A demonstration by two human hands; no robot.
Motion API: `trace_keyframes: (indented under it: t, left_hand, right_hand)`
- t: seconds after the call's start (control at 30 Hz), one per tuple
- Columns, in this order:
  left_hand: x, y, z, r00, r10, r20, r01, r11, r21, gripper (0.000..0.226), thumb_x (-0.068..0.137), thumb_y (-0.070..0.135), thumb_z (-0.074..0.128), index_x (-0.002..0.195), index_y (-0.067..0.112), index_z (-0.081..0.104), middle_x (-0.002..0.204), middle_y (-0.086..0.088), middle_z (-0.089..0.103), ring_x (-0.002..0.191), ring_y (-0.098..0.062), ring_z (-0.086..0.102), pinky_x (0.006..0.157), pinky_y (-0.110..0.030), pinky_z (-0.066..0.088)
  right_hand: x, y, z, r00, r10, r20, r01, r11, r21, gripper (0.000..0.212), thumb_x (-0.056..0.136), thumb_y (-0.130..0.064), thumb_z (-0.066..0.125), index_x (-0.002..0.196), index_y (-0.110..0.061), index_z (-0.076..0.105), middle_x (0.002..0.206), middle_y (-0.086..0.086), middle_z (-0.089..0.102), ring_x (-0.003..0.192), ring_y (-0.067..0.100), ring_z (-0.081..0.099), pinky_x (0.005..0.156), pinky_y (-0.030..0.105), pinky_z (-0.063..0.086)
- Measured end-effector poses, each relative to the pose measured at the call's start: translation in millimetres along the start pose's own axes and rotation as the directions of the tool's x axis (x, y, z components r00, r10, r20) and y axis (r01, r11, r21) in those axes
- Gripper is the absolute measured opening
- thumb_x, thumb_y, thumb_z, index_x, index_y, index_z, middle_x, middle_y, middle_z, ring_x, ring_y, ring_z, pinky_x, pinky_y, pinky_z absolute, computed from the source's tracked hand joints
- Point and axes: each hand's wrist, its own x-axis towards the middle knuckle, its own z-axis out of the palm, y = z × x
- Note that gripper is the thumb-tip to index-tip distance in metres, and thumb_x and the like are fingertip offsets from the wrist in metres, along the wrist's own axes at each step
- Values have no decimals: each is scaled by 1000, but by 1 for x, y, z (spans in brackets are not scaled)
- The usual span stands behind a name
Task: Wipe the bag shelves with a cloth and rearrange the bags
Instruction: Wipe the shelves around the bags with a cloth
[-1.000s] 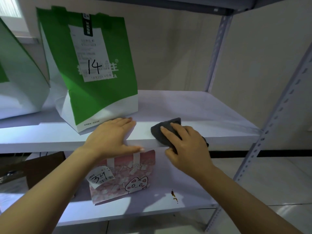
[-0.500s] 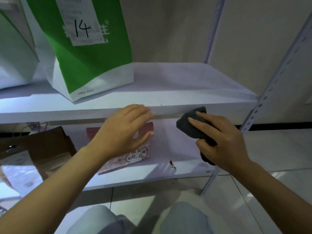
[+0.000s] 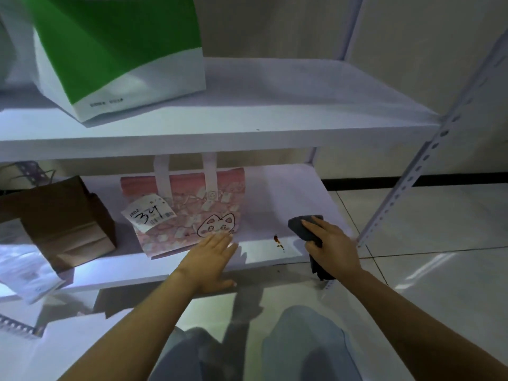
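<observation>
My right hand (image 3: 331, 243) grips a dark grey cloth (image 3: 302, 226) and presses it on the lower white shelf (image 3: 275, 193), just right of a small brown stain (image 3: 277, 240). My left hand (image 3: 211, 257) lies flat with straight fingers on the shelf's front edge, fingertips touching the bottom of a pink cat-print bag (image 3: 192, 213) that lies flat and carries a tag marked 34. A green and white bag (image 3: 121, 53) stands on the upper shelf (image 3: 275, 105) at the left.
A brown paper bag (image 3: 63, 221) sits at the left of the lower shelf, with a white plastic parcel (image 3: 24, 270) beside it. Perforated metal uprights (image 3: 428, 160) frame the right side. Tiled floor and my knees (image 3: 302, 347) lie below.
Both hands dropped from the upper shelf's front edge to the lower shelf. The cloth went down with my right hand, and my view tilted downward.
</observation>
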Motion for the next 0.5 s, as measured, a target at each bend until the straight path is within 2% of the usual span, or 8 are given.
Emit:
trace_keyframes:
  t: [0.07,0.2,0.27,0.37,0.43,0.5]
  left_hand:
    - [8,2,21,992,-58,114,64,997,-48,93,86,68,40,152,15,2,160,-10,-2,147,-26,-3,118,-38,-3]
    - [14,0,56,962,-160,221,193,972,-135,96,85,71,36,151,14,-4,160,-9,-5,147,-24,-5,120,-39,0]
    - [12,-1,70,948,-216,233,255,955,-154,95,86,71,35,151,14,-5,160,-9,-8,147,-24,-7,120,-40,-1]
    - [9,-2,86,942,-259,211,295,943,-156,96,85,72,30,150,14,-10,159,-7,-15,146,-25,-13,119,-43,-3]
    - [7,-1,94,941,-281,189,310,940,-143,96,85,74,26,148,16,-17,155,-4,-24,144,-28,-20,118,-48,-6]
    - [5,1,102,938,-305,162,328,933,-144,97,82,77,23,144,20,-26,150,-2,-31,140,-30,-27,114,-51,-11]
  right_hand:
    - [9,7,24,997,44,71,-45,999,11,59,84,-43,32,134,-20,53,130,6,59,106,31,59,83,38,53]
    - [25,8,66,965,241,108,-246,968,44,48,95,-24,42,141,-12,40,140,15,46,116,36,51,94,45,47]
    - [27,4,84,933,326,156,-332,943,14,51,98,-28,39,146,-13,29,148,16,35,125,37,43,102,46,41]
    - [30,-8,104,918,306,253,-292,952,-94,61,96,-49,17,150,-21,14,157,15,14,140,38,21,114,46,21]
    - [30,-17,111,922,253,294,-215,964,-156,75,84,-60,0,151,-29,8,159,13,4,144,38,9,116,47,10]
    - [25,-18,114,924,161,347,-103,978,-180,81,76,-69,-9,150,-36,4,160,8,-3,145,37,1,115,50,6]
